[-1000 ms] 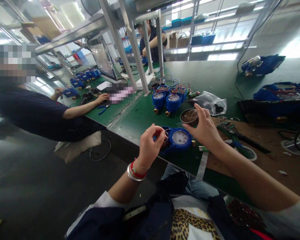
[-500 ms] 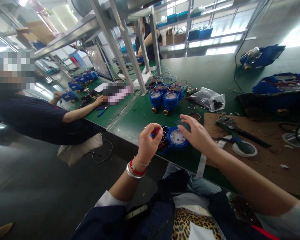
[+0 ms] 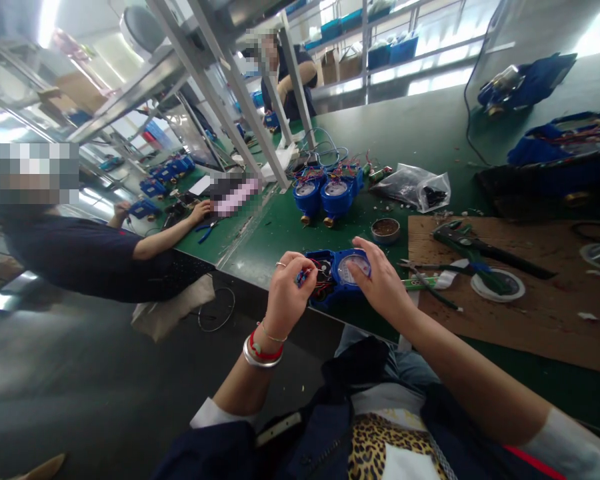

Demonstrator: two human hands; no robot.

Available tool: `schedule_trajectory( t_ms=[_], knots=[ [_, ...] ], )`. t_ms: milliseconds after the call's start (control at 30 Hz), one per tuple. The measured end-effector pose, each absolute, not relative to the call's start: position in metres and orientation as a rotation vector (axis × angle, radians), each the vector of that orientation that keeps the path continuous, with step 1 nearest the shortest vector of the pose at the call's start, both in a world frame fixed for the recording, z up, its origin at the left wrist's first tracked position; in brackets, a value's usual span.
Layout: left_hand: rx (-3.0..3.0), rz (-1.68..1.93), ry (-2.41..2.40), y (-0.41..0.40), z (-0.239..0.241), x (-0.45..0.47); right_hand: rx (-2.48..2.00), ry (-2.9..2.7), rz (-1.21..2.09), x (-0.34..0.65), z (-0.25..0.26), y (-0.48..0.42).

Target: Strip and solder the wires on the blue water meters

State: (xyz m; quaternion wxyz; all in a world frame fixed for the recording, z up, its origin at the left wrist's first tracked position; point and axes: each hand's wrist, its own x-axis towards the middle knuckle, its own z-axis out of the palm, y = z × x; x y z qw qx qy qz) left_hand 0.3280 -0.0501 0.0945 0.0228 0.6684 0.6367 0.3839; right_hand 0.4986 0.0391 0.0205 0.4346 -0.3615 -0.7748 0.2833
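left hand [image 3: 287, 293] pinched shut on wires [image 3: 320, 285] | right hand [image 3: 380, 283] half closed round meter [image 3: 336, 272], thumb by dial [image 3: 351, 264], at near table [image 3: 280, 233] edge | likely best: hold meter steady, tease wires gently, no tugging | behind: tin [image 3: 385, 229], two more meters [image 3: 336, 193], bag [image 3: 414, 188]

Meter housing [image 3: 336, 277]: glossy blue plastic, clear smooth dial window; bench top [image 3: 280, 233]: matt green; board [image 3: 530, 300]: rough brown, probably cardboard.

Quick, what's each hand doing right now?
Left hand: closed, pinching the wires at the blue meter.
Right hand: closed on the blue meter, holding it.
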Motion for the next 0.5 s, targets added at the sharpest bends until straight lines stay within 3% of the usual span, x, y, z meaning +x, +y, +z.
schedule_trajectory(
  t_ms=[500],
  knots=[
    [2.199, 1.100, 1.998, -0.040, 0.079, 0.323, -0.927, -1.812, 0.780, 0.496, 0.020, 0.044]
  ],
)
